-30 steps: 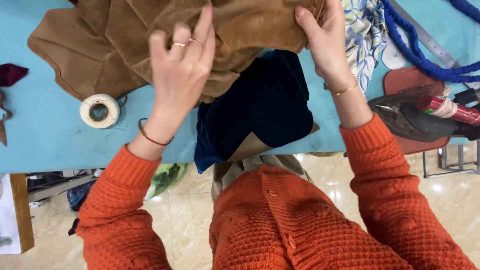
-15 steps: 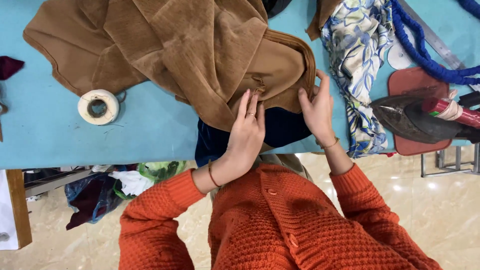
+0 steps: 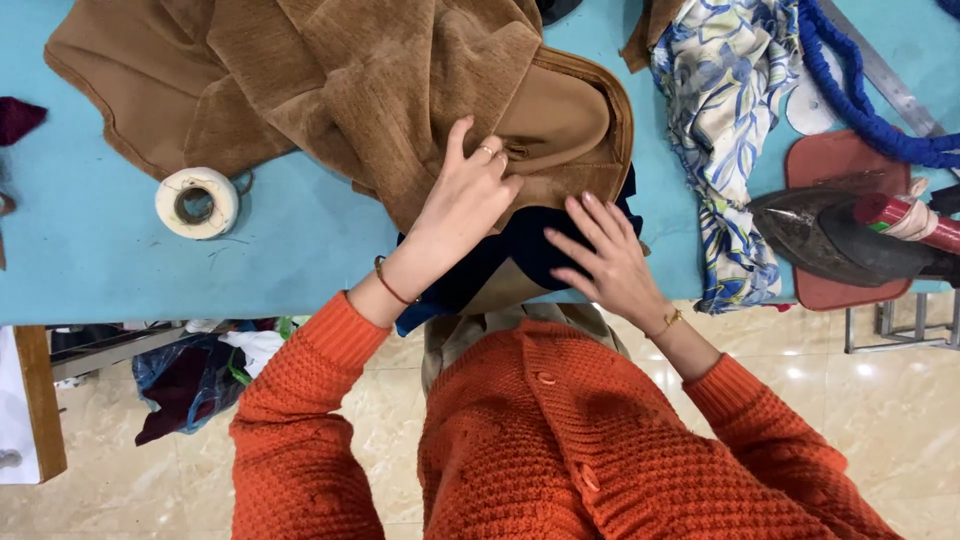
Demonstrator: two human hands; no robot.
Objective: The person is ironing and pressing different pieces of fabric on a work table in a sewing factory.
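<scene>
L hand [image 3: 462, 205] pressed flat on brown garment [image 3: 400, 90]; R hand [image 3: 600, 258] spread flat on navy fabric [image 3: 510, 262].
Garment ran lengthwise across table [image 3: 90, 270], mostly up-left of L hand; L nearer.

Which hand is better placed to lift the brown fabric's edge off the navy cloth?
Probably the left hand: it already rests on the brown fabric at that edge. The right hand lies lower, on the navy cloth.

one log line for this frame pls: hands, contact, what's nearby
left hand: pressing brown corduroy garment | right hand: flat on navy fabric | nearby: tape roll, iron, floral cloth | surface: blue table
</scene>
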